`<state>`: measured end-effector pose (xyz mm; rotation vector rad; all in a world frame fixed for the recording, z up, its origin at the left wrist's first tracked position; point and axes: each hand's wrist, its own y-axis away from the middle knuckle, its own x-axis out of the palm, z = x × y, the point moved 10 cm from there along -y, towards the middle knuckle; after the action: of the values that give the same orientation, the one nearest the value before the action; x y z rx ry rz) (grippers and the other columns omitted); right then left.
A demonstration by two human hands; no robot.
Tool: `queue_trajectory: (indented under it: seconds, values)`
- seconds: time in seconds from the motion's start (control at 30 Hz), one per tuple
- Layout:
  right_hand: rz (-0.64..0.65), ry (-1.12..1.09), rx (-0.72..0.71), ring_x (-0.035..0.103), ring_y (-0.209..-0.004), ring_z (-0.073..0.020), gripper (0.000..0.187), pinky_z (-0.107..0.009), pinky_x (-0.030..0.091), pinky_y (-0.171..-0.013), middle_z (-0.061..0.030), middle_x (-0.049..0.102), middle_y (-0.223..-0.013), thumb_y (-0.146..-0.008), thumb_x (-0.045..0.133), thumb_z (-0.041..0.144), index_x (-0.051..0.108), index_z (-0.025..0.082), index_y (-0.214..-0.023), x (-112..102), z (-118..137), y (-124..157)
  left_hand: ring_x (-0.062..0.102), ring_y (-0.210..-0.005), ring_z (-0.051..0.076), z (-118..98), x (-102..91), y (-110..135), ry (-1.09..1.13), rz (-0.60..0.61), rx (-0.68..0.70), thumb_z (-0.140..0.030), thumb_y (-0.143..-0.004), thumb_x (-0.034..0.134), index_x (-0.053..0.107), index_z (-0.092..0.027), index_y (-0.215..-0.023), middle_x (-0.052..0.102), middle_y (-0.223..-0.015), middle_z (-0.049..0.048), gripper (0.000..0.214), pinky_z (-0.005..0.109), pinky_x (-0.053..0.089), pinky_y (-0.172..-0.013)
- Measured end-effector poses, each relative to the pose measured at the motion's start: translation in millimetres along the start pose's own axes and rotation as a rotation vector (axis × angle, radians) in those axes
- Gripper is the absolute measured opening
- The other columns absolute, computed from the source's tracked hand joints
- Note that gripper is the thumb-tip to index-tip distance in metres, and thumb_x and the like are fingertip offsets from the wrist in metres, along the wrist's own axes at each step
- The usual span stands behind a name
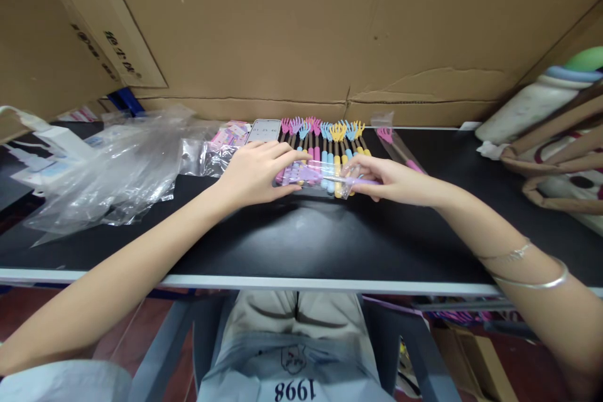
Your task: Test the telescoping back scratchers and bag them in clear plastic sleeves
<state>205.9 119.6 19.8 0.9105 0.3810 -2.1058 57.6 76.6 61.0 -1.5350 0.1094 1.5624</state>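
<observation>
My right hand (384,177) grips the purple handle (365,181) of a back scratcher with a small claw-shaped head. Clear plastic film, apparently a bag (325,171), surrounds the scratcher, whose purple head points left. My left hand (259,169) lies at the head end, fingers stretched out and thumb apart, with the film reaching between them; whether it presses the film is unclear. Just behind both hands, a row of back scratchers (338,133) in pink, purple, blue and yellow lies side by side. Their handles are partly hidden by the film and my fingers.
A bagged pink back scratcher (400,149) lies right of the row. Behind my left hand are a phone (264,130) and colourful packets (232,134). Clear bags (122,163) heap at left near a white charger (66,141). A bottle (527,107) and brown bag (522,163) stand right. Cardboard (282,25) walls the back.
</observation>
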Motion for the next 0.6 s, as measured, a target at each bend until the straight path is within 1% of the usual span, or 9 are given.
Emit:
queue_trajectory:
  seconds: [0.13,0.3,0.43,0.6]
  values:
    - [0.007,-0.018,0.027,0.053,-0.060,-0.0075,0.040,-0.022,0.046,-0.053,-0.0041,0.065,-0.090,-0.088,0.055,0.048,0.046,0.018,-0.113,4.1,-2.0,-0.9,0.061,-0.094,0.023,-3.5,4.3,-0.3,0.028,-0.001,0.014,-0.047,-0.089,0.056,0.056,-0.019,-0.122,0.065,-0.104,0.0081,0.043,0.032,0.044,-0.080]
    - [0.007,-0.063,0.048,0.051,-0.051,-0.0055,0.037,-0.022,0.045,-0.050,-0.0024,0.067,-0.089,-0.086,0.058,0.048,0.044,0.019,-0.106,8.8,-0.6,-1.8,0.058,-0.092,0.021,-11.9,8.9,-1.3,0.112,0.010,0.063,-0.044,-0.091,0.054,0.056,-0.018,-0.121,0.065,-0.101,0.0069,0.040,0.031,0.045,-0.082]
    - [-0.023,-0.094,0.050,0.053,-0.053,-0.0059,0.033,-0.020,0.045,-0.047,-0.0008,0.064,-0.083,-0.083,0.062,0.042,0.045,0.019,-0.099,9.7,2.9,-3.2,0.057,-0.094,0.021,-17.8,11.8,-1.2,0.137,0.020,0.086,-0.043,-0.093,0.052,0.056,-0.018,-0.121,0.064,-0.101,0.0075,0.038,0.031,0.045,-0.083]
    - [-0.050,-0.077,0.043,0.055,-0.054,-0.0070,0.031,-0.020,0.045,-0.048,0.0014,0.060,-0.078,-0.082,0.062,0.036,0.044,0.019,-0.101,12.1,4.2,-4.4,0.056,-0.092,0.021,-22.6,13.1,0.4,0.162,0.005,0.110,-0.040,-0.093,0.053,0.055,-0.018,-0.120,0.063,-0.102,0.0071,0.036,0.030,0.044,-0.080]
